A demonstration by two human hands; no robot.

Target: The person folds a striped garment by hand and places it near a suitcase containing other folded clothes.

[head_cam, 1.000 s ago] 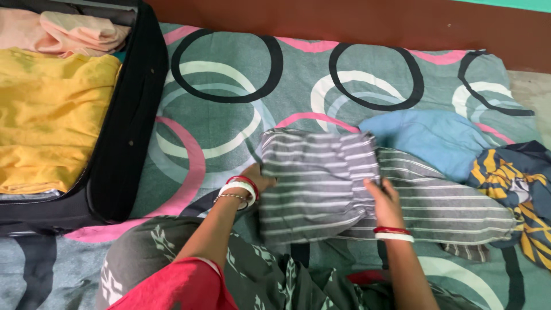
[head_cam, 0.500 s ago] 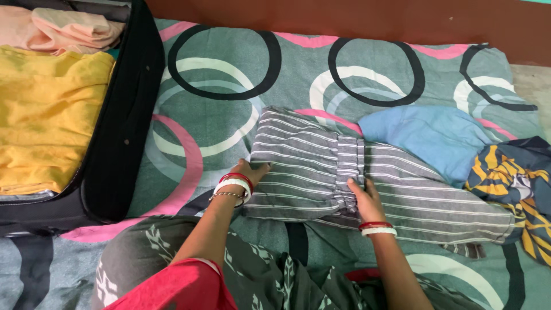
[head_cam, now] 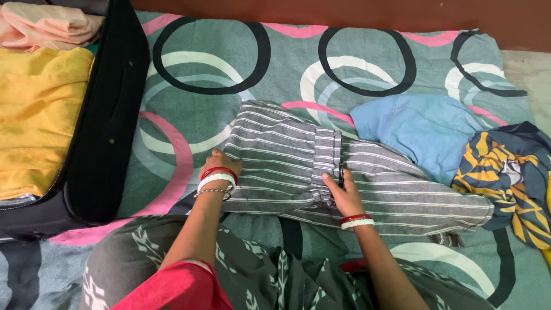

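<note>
A grey garment with thin white stripes (head_cam: 275, 155) lies folded over on itself on a green bedsheet with ring patterns (head_cam: 229, 63). My left hand (head_cam: 221, 159), with red and white bangles at the wrist, holds the garment's left edge against the sheet. At the gathered waistband in the middle of the fold, my right hand (head_cam: 340, 194) grips the doubled cloth. The unfolded rest of the garment stretches out to the right.
An open black suitcase (head_cam: 109, 126) stands at the left, holding a yellow garment (head_cam: 34, 115) and a peach one (head_cam: 46, 26). A blue cloth (head_cam: 419, 129) and a yellow-and-navy patterned cloth (head_cam: 511, 172) lie to the right. A brown wall base (head_cam: 344, 14) runs along the far side.
The folded half of the striped garment was raised off the sheet; both hands have brought it down flat and drawn it left and nearer to me.
</note>
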